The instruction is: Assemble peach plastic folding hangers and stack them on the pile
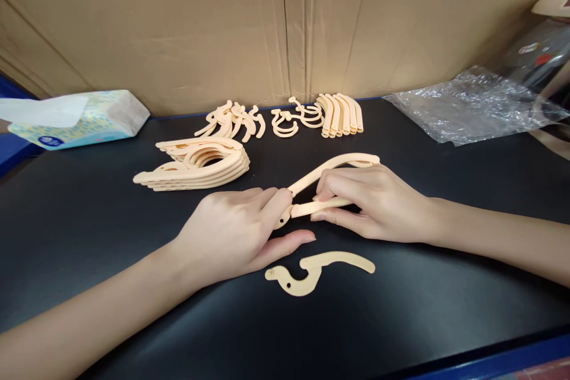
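A peach plastic folding hanger [332, 173] lies partly under both hands on the black table. With its fingers curled over the hanger's hub, my left hand [236, 225] grips that end, its thumb stretched out below. My right hand [374, 202] pinches the hanger's lower arm between thumb and fingers, and the upper arm curves above the knuckles. Part of the hub is hidden by my left fingers. Closer to me lies a flat hanger piece [300, 285] with a curved arm and a small dark hole, touched by neither hand.
A stack of folded hangers [200, 169] sits at left. Loose curved pieces [236, 122], hooks [285, 124] and a row of hanger arms [341, 116] lie along the back by the cardboard wall [178, 24]. A tissue pack [102, 119] is far left, crumpled clear plastic [472, 107] right.
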The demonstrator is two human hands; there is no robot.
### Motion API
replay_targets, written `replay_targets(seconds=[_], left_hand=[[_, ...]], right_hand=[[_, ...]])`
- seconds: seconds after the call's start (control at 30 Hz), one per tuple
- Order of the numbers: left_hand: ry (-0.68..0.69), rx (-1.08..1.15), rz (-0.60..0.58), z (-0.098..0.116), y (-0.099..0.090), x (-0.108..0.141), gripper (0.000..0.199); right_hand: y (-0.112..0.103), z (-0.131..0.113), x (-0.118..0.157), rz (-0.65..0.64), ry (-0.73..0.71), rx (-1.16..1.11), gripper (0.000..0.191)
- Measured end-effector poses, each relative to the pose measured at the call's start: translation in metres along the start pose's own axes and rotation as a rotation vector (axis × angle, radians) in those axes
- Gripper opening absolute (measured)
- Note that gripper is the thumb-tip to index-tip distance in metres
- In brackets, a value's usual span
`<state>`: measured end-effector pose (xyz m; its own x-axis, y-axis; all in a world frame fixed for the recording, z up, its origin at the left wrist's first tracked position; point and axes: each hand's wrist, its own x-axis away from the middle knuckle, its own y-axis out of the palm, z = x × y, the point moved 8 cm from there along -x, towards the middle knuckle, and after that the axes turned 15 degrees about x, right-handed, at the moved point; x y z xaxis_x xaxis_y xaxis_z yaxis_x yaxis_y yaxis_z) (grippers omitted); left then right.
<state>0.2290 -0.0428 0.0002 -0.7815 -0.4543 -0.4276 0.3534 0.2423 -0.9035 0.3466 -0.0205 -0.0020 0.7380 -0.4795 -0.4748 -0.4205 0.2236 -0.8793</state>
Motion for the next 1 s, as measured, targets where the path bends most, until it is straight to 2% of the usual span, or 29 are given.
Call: replay_targets(seconds=[0.27,0.5,0.77,1.0], left_hand=[[0.006,0.020,-0.009,-0.0014,0.0018,-0.0004,0.042],[0.019,0.031,-0.048,0.0001,0.0033,-0.0010,0.032],[0.027,0.047,-0.038,0.0025,0.0028,-0.0029,0.023],[0.016,0.075,-0.023,0.0000,0.0048,0.0014,0.021]], right_hand=[[0.0020,-0.0017,0.0003,0.004,-0.030,0.091,0.019],[0.0040,-0.0025,-0.0020,-0.009,-0.047,0.117,0.023],[0.0014,-0.0057,-0.0036,0.007,-0.083,0.157,0.019],[0.0000,-0.0065,-0.0048,0.003,-0.078,0.102,0.022]])
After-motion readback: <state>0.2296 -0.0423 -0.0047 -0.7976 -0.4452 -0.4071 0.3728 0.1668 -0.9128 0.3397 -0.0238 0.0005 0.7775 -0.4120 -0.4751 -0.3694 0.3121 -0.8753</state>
